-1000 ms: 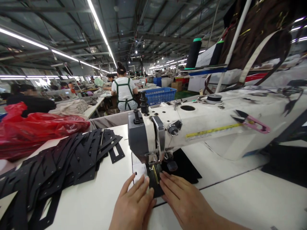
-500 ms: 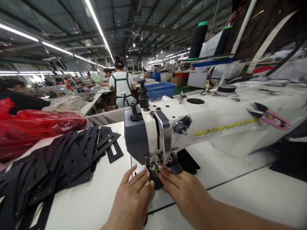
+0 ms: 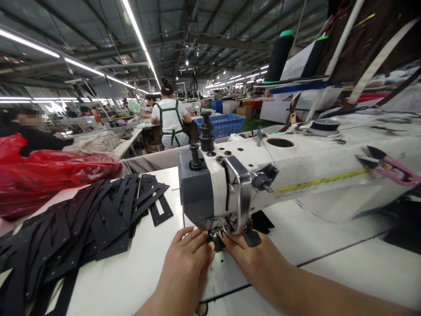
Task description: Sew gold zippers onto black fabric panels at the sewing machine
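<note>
A small black piece (image 3: 218, 244) lies under the presser foot of a white sewing machine (image 3: 217, 188). My left hand (image 3: 188, 259) rests at the piece's left edge, its fingers bent together and the thumb by the near corner. On the opposite edge, my right hand (image 3: 251, 254) presses with its fingertips; the machine's parts hide some of its fingers. Both hands hold the piece from the sides. More black material (image 3: 262, 221) shows behind the right hand, beyond the needle area.
Overlapping black cut-out panels (image 3: 101, 219) cover the table's left side, by a red plastic bag (image 3: 59, 175). Pink-handled snips (image 3: 393, 169) rest on the machine arm. Thread cones (image 3: 280, 57) stand at upper right. A co-worker (image 3: 171, 116) sits ahead near a blue basket (image 3: 225, 126).
The black piece has slid away from me under the presser foot, so less of it shows in front. Both hands stay beside it. The view has shifted slightly left.
</note>
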`<act>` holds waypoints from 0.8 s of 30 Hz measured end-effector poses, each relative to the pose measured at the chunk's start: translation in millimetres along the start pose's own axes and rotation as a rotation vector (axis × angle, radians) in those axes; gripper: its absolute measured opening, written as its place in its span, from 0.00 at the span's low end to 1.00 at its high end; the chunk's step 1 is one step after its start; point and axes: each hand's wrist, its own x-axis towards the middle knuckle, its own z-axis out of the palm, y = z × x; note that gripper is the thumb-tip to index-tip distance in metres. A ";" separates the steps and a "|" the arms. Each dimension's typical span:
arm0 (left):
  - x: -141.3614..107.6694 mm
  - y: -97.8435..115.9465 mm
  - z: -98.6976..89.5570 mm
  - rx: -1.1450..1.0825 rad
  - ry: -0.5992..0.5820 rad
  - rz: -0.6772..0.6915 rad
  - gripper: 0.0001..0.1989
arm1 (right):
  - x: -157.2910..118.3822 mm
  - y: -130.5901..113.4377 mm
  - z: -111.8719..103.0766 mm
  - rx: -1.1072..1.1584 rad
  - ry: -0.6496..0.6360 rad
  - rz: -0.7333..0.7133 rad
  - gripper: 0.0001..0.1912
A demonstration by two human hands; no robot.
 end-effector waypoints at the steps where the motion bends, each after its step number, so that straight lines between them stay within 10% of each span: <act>1: -0.3 -0.2 0.5 0.001 0.002 -0.002 0.10 | 0.2 0.6 0.4 0.003 0.003 -0.001 0.22; 24: -2.4 -5.5 1.4 0.066 0.043 -0.027 0.08 | -4.3 5.3 8.5 0.063 -0.047 0.095 0.10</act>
